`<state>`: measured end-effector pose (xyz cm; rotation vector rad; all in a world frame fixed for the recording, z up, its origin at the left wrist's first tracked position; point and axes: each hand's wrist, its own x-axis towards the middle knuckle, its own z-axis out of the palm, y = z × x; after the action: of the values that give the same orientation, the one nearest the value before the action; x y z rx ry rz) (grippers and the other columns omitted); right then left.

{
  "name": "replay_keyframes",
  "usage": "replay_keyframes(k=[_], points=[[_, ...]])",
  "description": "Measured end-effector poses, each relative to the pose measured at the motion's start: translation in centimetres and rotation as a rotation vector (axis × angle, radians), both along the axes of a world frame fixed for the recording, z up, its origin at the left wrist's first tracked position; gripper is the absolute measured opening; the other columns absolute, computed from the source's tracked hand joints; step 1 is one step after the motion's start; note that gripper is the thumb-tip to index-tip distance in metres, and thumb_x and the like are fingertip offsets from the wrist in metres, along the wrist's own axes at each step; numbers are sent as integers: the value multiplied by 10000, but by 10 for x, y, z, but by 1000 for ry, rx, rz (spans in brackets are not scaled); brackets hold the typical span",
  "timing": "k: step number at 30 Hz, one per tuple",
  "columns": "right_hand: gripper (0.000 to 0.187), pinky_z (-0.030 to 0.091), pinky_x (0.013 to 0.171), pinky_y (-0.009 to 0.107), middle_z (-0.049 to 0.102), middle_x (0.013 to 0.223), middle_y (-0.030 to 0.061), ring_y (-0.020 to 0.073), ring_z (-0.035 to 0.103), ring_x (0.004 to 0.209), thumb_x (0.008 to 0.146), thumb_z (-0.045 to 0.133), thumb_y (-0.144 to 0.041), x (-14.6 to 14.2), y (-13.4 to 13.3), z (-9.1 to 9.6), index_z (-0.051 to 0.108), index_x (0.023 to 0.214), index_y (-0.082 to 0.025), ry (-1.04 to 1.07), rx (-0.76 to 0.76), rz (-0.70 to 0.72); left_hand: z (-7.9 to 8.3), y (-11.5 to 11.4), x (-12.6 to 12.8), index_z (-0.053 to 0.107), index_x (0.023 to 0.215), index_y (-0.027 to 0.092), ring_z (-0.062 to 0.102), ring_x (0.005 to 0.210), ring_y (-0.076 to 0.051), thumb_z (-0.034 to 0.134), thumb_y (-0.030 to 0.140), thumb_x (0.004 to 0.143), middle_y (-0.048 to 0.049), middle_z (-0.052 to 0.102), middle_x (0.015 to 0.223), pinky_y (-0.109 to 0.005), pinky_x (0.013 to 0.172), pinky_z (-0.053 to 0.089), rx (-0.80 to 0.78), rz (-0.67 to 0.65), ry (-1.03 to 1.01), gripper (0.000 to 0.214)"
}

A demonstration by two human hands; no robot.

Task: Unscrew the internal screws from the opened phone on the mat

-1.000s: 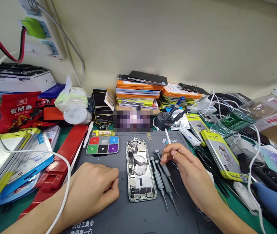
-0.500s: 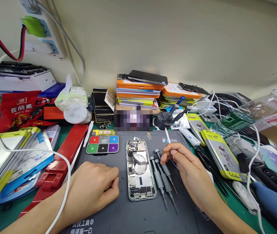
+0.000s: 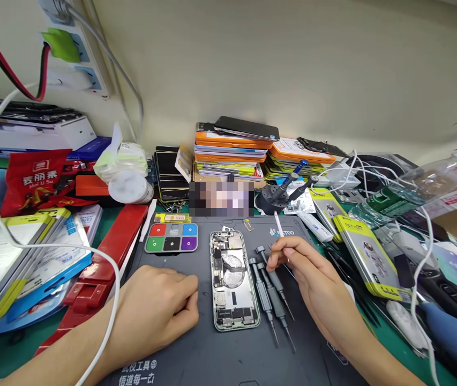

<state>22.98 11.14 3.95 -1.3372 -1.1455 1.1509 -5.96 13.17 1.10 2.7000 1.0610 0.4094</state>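
Clearly between right fingers (image 3: pixel 297 246): white stick (image 3: pixel 278 223)

Satin metal screwdrivers (image 3: pixel 275 301), smooth matt dark mat (image 3: pixel 212 362)

Phone repair workshop, opened phone (image 3: pixel 235 303), slim screwdrivers (image 3: pixel 263 294), battery boxes (image 3: pixel 368 254)

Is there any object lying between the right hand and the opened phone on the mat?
Yes: three screwdrivers lie on the mat between the opened phone and the right hand, which holds a thin white stick.
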Motion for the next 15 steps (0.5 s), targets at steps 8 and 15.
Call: replay_keyframes(k=[8, 15], points=[[194, 471, 834, 343, 722, 826, 19, 230, 628, 852, 1036, 651, -429, 1, 0, -4, 749, 951, -284, 11, -1, 9, 0, 2, 1, 378, 718, 243, 544, 487, -153, 421, 146, 929, 54, 566, 580, -332, 537, 260, -14, -3, 9, 237], [197, 461, 857, 350, 729, 836, 18, 230, 633, 861, 1047, 636, -417, 2, 0, -3, 751, 956, -286, 15, -12, 12, -2, 0, 0, 382, 722, 246, 541, 498, -164, 430, 163, 938, 48, 572, 593, -340, 548, 244, -34, 7, 22, 237]])
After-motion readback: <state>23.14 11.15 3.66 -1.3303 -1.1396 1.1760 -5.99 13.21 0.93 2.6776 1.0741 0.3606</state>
